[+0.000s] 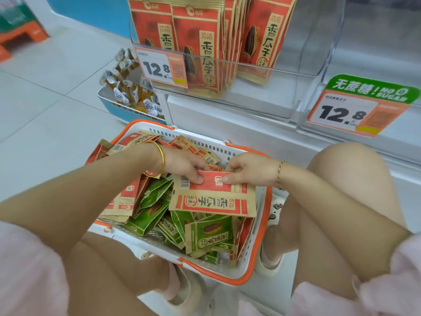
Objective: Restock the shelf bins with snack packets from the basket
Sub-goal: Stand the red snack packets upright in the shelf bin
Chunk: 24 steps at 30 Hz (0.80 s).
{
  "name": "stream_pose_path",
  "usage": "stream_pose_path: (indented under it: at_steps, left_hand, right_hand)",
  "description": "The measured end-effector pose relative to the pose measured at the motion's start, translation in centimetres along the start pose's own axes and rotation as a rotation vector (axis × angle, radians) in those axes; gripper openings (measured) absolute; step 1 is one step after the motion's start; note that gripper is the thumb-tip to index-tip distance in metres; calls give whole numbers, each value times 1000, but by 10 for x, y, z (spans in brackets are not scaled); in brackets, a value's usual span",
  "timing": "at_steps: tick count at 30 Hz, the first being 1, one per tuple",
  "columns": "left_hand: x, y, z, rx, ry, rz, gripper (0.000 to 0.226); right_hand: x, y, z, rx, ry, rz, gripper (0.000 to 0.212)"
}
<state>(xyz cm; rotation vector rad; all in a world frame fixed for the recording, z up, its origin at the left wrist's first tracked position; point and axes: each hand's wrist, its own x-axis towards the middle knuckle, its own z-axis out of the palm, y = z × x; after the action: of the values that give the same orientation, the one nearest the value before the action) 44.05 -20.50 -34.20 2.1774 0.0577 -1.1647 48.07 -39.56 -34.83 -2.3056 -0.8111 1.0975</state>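
Both forearms enter from the lower corners of the frame and converge at centre. Left hand (182,166): palm down, fingers curled, thumb tip pressed flat, gold bangle on the wrist. Right hand (248,169): mirrored pose just right of centre, thumb tip pressed down, thin bracelet on the wrist. Thumbs near, not touching. Bare knees at lower left and right.
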Motion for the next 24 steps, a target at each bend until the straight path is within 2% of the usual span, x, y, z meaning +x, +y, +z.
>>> stream_pose_path:
  at_steps: [2,5,7,9,10,12,14,16,17,20,22,24]
  left_hand:
    - [-6,6,-2,62,91,33,40]
    - [-19,20,-6,186,232,136,75]
    - [-27,28,-3,376,270,198,96]
    - [-27,30,2,564,346,255,96]
    - [-24,30,2,582,398,291,85]
    - [-22,29,-3,499,495,360,53]
    - [-27,31,-14,348,534,350,32]
    - [-34,34,-25,164,542,337,29]
    - [-37,35,-28,68,537,344,29]
    - [-40,38,-33,-150,539,385,33]
    - [-41,46,-34,-294,529,424,35]
    - [-42,56,-36,-394,518,468,38]
  right_hand:
    - [0,3,-4,172,32,51,19]
    - [-1,8,-10,528,61,173,14]
    - [-3,7,-13,748,77,227,10]
    - [-5,5,-16,928,90,259,10]
    - [-7,2,-17,998,86,265,11]
    - [-13,-3,-20,1119,49,256,19]
    - [-20,-4,-24,1232,24,211,49]
    - [-25,-1,-30,1286,53,136,81]
    - [-27,-1,-31,1272,102,104,87]
    - [-36,-6,-27,999,339,32,76]
    - [-40,-12,-24,867,401,-61,64]
    - [-45,-21,-22,895,420,-167,54]
